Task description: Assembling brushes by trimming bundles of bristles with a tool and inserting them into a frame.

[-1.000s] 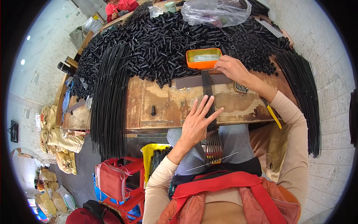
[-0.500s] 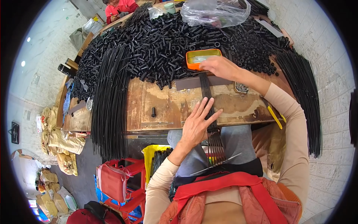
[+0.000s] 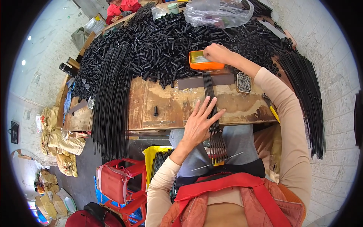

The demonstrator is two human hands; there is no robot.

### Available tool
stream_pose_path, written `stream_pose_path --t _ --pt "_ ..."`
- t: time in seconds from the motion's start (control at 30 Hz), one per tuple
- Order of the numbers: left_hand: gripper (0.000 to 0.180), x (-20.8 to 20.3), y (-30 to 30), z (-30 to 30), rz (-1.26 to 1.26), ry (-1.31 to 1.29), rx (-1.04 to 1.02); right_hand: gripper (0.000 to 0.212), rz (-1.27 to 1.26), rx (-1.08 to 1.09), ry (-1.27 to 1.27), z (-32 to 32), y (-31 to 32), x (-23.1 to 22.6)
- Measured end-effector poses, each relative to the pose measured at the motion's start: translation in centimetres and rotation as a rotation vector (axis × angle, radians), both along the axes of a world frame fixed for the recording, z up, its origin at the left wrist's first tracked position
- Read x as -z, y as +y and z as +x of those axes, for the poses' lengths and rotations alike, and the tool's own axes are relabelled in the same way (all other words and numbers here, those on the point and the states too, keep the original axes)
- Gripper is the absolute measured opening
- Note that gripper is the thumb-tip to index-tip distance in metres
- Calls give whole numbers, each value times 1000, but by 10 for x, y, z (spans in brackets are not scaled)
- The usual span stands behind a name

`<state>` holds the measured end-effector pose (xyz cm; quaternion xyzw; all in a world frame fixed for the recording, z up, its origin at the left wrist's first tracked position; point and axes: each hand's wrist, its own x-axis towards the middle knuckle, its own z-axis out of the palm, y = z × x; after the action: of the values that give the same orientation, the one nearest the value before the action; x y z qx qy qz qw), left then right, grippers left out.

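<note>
Looking down from my head cam, my left hand [image 3: 200, 123] is spread flat, pinning the row of thin black rods [image 3: 211, 109] to the worn wooden bench [image 3: 166, 102], while my right hand [image 3: 216, 53] has its fingertips bunched inside the orange tray [image 3: 202, 65] by the heap of black tubes [image 3: 166, 41].

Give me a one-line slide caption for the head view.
Left hand flat on black rods across a worn bench; right hand at an orange tray.
</note>
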<state>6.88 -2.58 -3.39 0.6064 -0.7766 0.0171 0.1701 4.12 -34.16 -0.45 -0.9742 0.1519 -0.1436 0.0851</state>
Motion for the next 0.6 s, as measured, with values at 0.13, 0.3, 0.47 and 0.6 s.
stream_pose_path --t 0.13,0.3,0.47,0.6 --pt "79 0 -1 0 -10 -7 -8 12 -161 -29 -159 -22 16 -3" --pt "76 1 0 2 1 9 -8 14 -79 -50 -49 -74 68 -11" --pt "71 3 -2 3 -6 59 -6 11 -55 -122 -155 -70 63 -1" --pt "70 6 -4 2 -9 26 -1 8 15 -140 -172 -71 56 4"
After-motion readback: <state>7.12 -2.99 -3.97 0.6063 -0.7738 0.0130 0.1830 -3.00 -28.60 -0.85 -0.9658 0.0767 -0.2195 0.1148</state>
